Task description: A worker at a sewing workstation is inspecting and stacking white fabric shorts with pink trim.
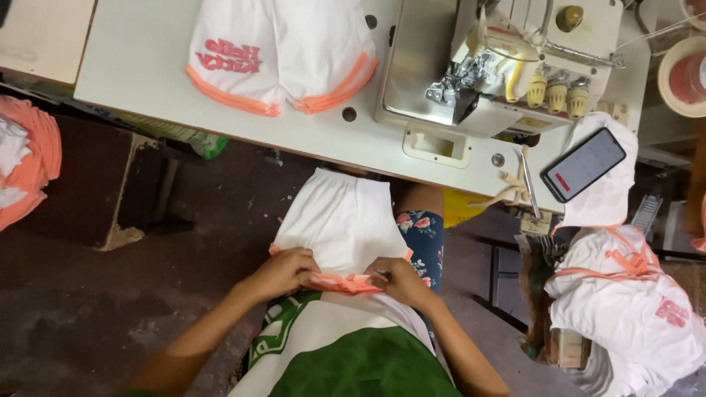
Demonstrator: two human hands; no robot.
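Note:
White shorts with orange trim lie across my lap, below the table edge. My left hand pinches the orange hem at its left side. My right hand grips the same hem at the right, with the trim bunched between both hands. A finished pair of white shorts with orange trim and pink lettering lies flat on the white sewing table.
An overlock sewing machine stands at the table's right. A phone rests on white cloth near the table edge, with snips beside it. A pile of white and orange garments sits at right; more orange cloth at left.

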